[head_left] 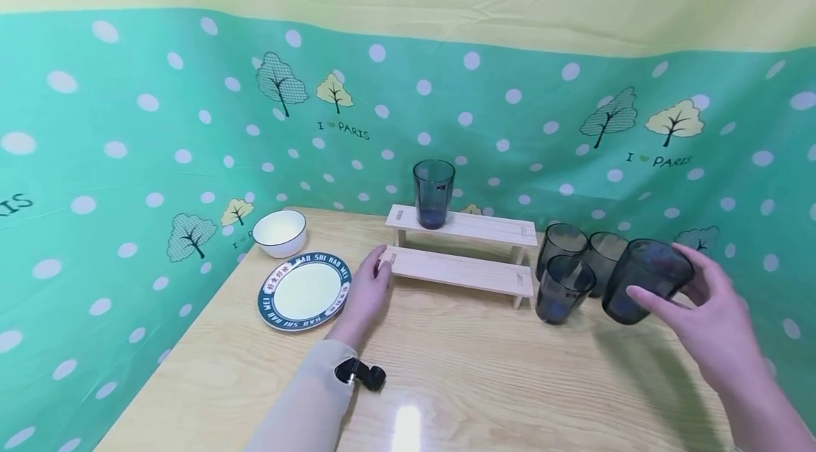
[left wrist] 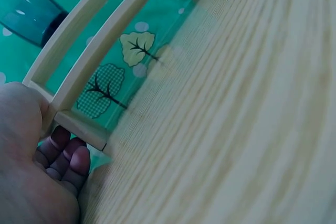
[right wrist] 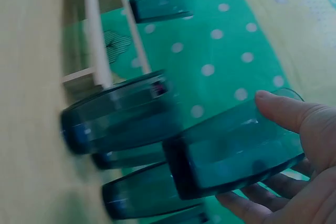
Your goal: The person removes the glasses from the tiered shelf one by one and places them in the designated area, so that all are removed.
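A two-tier wooden rack [head_left: 459, 270] stands on the table, one dark glass tumbler [head_left: 434, 191] upright on its upper tier. My left hand [head_left: 371, 283] grips the left end of the lower tier; in the left wrist view its fingers [left wrist: 73, 163] curl by the rack's leg. Off to the right, my right hand [head_left: 717, 310] holds another tumbler [head_left: 644, 282], thumb on one side and fingers on the other. That tumbler is tilted and raised above the table. Close beside it, more dark tumblers [head_left: 564, 289] stand grouped at the rack's right end.
A white bowl [head_left: 279, 234] with a dark rim sits at the back left. In front of it lies a plate [head_left: 306, 292] with a blue patterned rim. A green dotted curtain [head_left: 465, 119] hangs behind the wooden table [head_left: 484, 374].
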Action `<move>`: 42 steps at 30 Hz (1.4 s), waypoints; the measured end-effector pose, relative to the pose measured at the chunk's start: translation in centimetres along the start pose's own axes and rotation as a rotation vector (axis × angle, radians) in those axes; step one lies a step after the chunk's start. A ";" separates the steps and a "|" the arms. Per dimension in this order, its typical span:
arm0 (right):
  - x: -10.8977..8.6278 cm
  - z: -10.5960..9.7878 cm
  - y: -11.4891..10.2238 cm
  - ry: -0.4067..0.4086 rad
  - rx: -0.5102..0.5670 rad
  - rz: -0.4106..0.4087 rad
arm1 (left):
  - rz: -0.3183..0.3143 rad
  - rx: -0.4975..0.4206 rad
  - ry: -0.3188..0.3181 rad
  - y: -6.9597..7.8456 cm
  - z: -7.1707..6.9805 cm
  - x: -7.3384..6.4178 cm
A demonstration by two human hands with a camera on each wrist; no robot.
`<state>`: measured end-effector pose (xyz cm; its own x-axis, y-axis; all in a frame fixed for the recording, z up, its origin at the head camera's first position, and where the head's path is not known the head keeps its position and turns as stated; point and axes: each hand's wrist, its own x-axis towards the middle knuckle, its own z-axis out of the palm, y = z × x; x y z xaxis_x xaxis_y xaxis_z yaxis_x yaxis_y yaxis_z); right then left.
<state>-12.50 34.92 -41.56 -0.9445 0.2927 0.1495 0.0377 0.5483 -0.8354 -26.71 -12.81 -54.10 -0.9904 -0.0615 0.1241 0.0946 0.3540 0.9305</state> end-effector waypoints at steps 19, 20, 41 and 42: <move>0.4 2.2 3.3 -0.021 0.043 0.108 | 0.038 0.025 0.012 0.2 0.2 -0.5; 0.4 2.2 3.4 -0.026 0.041 0.111 | 0.036 0.024 0.013 0.2 0.2 -0.6; 0.6 4.5 5.4 -0.022 0.025 0.101 | 0.029 0.053 0.015 -0.1 0.2 0.0; 0.6 4.5 5.4 -0.025 0.032 0.104 | 0.028 0.056 0.016 -0.1 0.2 0.0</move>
<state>-14.36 34.50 -48.36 -0.9438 0.3270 0.0478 0.1261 0.4901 -0.8625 -26.78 -12.66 -54.26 -0.9857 -0.0652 0.1555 0.1160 0.4072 0.9059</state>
